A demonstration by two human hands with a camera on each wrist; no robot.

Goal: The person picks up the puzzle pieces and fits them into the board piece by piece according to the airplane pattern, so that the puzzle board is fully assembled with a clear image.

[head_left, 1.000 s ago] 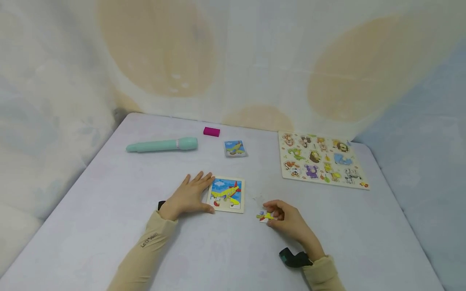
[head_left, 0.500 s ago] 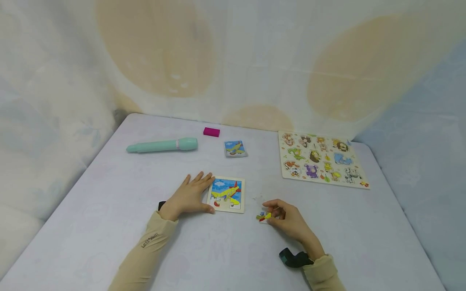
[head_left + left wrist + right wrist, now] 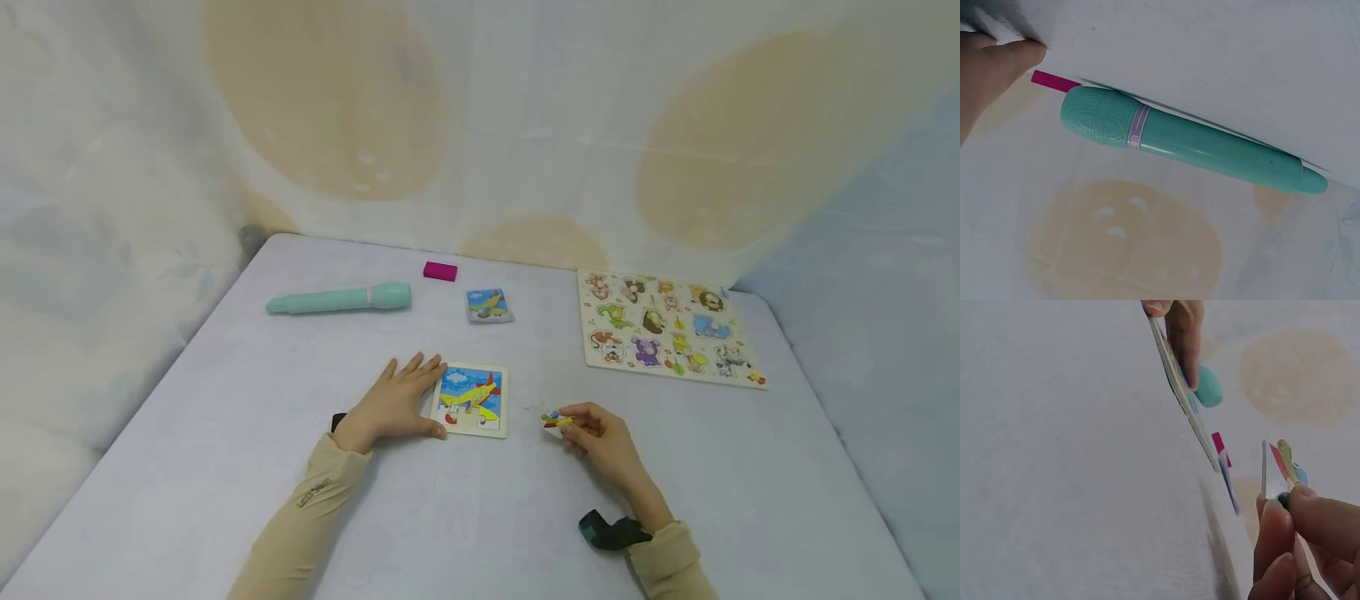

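In the head view my left hand (image 3: 393, 408) lies on the table with fingers spread, fingertips at the left edge of a small airplane puzzle board (image 3: 504, 400). White gaps show along the lower part of its picture. My right hand (image 3: 606, 442), to the board's right, pinches small puzzle pieces (image 3: 555, 422) between thumb and fingers. Close up in the right wrist view, the puzzle pieces (image 3: 1275, 472) show a flat white side, a red strip and a yellow and blue part standing at an angle. Fingertips hide their lower end.
Behind the board lie a teal toy microphone (image 3: 341, 300), a magenta block (image 3: 440, 272) and a small airplane picture card (image 3: 489, 306). An animal puzzle board (image 3: 671, 329) stands at the back right. Fabric hangs along the table's back and sides.
My right hand has raised the puzzle pieces from the table, tilting them and moving slightly away from me. The left hand stays at the board's edge.
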